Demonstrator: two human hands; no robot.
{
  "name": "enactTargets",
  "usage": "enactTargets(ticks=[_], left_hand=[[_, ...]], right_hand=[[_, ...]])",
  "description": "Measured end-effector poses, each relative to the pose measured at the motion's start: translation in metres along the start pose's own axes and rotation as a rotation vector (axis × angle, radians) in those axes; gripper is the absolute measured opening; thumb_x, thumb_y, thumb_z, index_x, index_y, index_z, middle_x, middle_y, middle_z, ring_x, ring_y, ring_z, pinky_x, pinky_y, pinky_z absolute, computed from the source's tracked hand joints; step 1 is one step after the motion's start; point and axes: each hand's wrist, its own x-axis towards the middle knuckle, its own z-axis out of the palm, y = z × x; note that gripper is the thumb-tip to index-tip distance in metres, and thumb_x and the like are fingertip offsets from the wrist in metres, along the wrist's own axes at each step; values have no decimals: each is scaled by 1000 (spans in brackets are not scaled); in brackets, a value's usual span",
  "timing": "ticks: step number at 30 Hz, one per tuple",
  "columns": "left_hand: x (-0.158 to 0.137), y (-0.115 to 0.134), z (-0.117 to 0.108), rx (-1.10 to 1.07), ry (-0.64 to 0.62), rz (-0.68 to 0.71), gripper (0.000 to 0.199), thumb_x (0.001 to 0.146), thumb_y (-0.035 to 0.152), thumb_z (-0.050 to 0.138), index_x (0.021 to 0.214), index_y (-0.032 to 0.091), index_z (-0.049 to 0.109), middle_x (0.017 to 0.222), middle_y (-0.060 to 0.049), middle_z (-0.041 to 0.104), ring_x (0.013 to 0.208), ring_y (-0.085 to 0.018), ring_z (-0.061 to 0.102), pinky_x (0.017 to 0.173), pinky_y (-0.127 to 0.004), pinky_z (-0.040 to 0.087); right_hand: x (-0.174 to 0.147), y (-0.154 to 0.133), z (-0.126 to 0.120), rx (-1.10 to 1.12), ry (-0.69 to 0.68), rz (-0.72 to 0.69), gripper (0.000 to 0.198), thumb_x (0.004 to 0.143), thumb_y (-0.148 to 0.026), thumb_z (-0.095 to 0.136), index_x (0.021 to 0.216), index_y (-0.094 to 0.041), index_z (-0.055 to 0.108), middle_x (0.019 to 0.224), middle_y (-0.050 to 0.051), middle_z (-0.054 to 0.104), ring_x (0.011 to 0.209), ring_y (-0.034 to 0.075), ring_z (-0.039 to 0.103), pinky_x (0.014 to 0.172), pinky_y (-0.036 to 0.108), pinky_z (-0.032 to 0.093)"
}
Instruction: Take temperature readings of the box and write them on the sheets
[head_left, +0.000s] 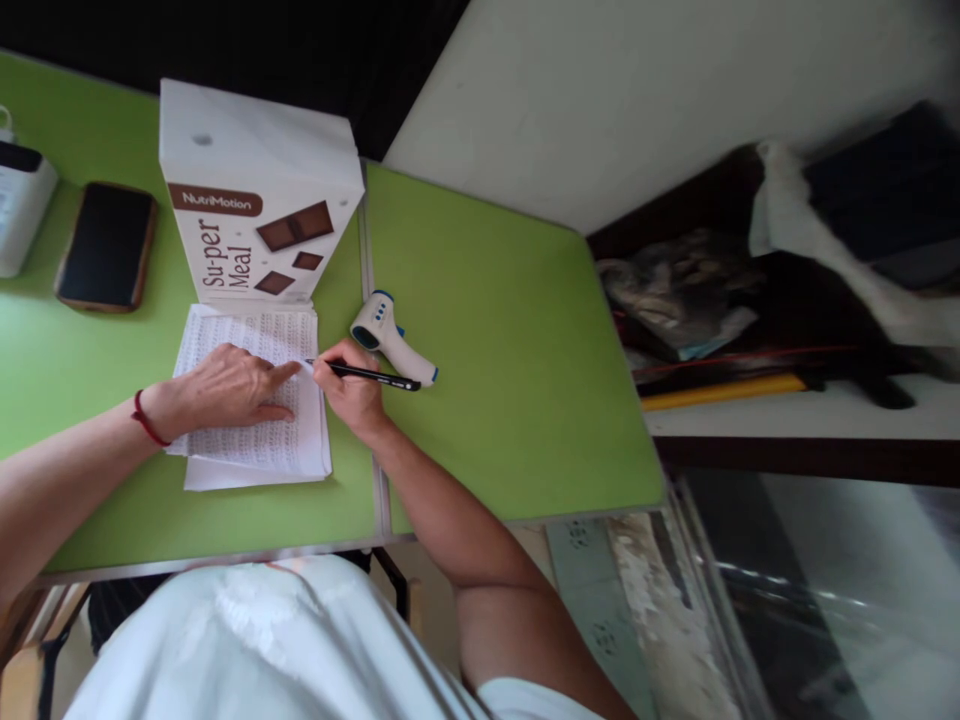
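My left hand (236, 387) lies on a stack of paper (300, 445) covered in dense rows of print or writing. Its index finger is stretched toward the sheet's right edge, and a red band circles the wrist. Between the fingers of my right hand (351, 388) is a black pen (375, 376), its tip at the right side of the top sheet, close to my left fingertip. The stack covers part of a lower sheet. Just beyond my right hand lies a white and blue infrared thermometer (394, 338) on its side.
A white NutriMotion box (259, 215) stands at the paper's far edge. To the left lie a phone (107, 245) and a white device (22, 205) with a cable. The green table (510, 350) has a seam. Bags and cloth fill a shelf (750, 425) on the right.
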Motion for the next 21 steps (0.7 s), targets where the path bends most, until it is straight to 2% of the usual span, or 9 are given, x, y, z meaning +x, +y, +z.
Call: enactTargets(ticks=[8,21], left_hand=[[0,0,-1,-11,34,16,62,94,52,48,140,10,43,66,-11,68,60,-25,65,47,-27,28],[0,0,1,6,33,-2,61,93,52,49,139,12,44,72,-13,70,65,-28,67,50,-28,33]], right_hand=[[0,-1,0,-43,18,52,17,81,-28,53,66,-22,49,56,-5,54,52,10,49,53,23,43],[0,-1,1,-71,31,21,16,81,-26,52,66,-22,48,56,-6,51,52,10,47,53,22,41]])
